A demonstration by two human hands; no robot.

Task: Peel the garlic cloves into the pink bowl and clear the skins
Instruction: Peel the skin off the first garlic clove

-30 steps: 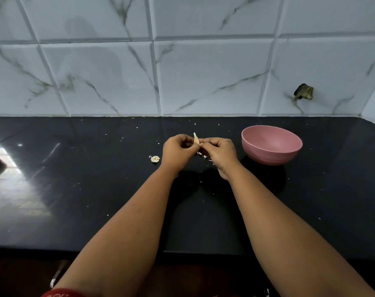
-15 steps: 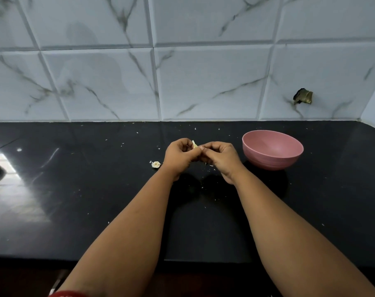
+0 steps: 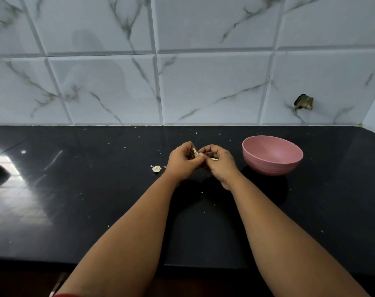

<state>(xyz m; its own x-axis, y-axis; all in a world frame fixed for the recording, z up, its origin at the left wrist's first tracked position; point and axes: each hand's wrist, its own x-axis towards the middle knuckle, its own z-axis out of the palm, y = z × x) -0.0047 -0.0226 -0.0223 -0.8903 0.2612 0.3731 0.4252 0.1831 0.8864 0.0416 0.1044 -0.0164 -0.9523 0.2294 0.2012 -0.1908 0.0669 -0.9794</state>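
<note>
Both hands meet over the black counter (image 3: pixel 96 211) in the head view, left hand (image 3: pixel 183 160) and right hand (image 3: pixel 220 162) curled, pinching one garlic clove (image 3: pixel 195 152) between them, with the pink bowl (image 3: pixel 272 155) just off to the right, nearer the right hand.

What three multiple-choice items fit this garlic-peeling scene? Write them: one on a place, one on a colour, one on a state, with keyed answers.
1. Where is the bowl relative to the hands?
A. To their right
B. To their left
C. Under them

2. What colour is the countertop?
A. White
B. Black
C. Pink

3. What are the hands doing?
A. Resting flat
B. Lifting the bowl
C. Pinching a garlic clove together

Answers: A, the bowl stands right of the right hand; B, the glossy top is black; C, the left hand and right hand meet on the clove.
</note>
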